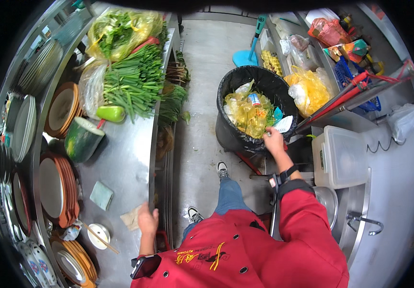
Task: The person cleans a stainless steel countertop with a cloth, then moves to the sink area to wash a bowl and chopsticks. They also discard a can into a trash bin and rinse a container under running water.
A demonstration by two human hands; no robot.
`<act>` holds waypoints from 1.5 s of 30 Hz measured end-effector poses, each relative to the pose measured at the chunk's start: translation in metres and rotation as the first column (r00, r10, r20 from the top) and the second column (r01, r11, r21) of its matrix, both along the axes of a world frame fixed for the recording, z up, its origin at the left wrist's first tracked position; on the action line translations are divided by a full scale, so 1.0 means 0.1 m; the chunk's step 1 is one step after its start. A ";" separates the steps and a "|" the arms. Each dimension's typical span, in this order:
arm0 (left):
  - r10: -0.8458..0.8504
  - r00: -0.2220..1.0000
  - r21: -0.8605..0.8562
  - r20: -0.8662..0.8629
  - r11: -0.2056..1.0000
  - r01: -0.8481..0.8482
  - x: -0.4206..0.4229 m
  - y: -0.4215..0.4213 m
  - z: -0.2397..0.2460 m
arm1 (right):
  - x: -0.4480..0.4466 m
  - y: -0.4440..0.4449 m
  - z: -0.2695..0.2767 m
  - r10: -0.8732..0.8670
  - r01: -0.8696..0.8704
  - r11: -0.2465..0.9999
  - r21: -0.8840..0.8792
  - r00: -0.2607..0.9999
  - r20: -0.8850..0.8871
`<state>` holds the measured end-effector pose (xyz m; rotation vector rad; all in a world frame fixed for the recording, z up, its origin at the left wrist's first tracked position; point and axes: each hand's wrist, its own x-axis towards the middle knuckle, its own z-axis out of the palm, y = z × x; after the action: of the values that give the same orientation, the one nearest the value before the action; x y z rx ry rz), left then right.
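Note:
My right hand (274,140) is at the near rim of a round bin (228,124) lined with a black bag, its fingertips bent together. Right beside them is a white slip of paper (284,124) bearing writing; whether the fingers pinch it I cannot tell. Inside the bin lie yellow plastic bags (255,118), green scraps and a small labelled container (253,99). At the edge of the steel counter, my left hand (147,220) has its thumb apart from the fingers and appears to hold nothing. It partly covers a beige cloth or paper (130,218).
Garlic chives (135,77), a cut winter melon (81,140) and a folded cloth (101,195) lie on the left counter, beside stacked plates (54,189). A blue-based stand (244,58) is behind the bin. Red-handled poles (347,95) jut out near a lidded plastic box (345,158) at right.

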<state>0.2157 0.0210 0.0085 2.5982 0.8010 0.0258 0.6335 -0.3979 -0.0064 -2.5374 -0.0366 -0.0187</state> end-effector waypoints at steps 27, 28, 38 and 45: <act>0.451 0.459 0.269 -0.765 0.872 -0.410 1.91 0.74 -0.44 | 3.52 0.13 -2.45 -0.171 -0.040 0.866 -0.498 0.913 -0.371; 0.448 0.456 0.270 -0.769 0.874 -0.403 1.91 0.74 -0.45 | 3.53 0.16 -2.50 -0.170 -0.046 0.851 -0.523 0.919 -0.357; 0.424 0.436 0.312 -0.794 0.899 -0.307 1.90 0.71 -0.45 | 3.52 0.45 -2.46 -0.381 0.082 0.762 -0.642 0.858 -0.344; 0.437 0.461 0.313 -0.772 0.893 -0.323 1.89 0.70 -0.48 | 3.33 0.01 -1.53 -0.220 0.103 0.945 -0.310 0.902 -0.370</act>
<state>0.4045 0.0910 -0.0393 2.3778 1.7497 -1.1610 0.9665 -0.3965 -0.1597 -2.7711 0.3628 0.4743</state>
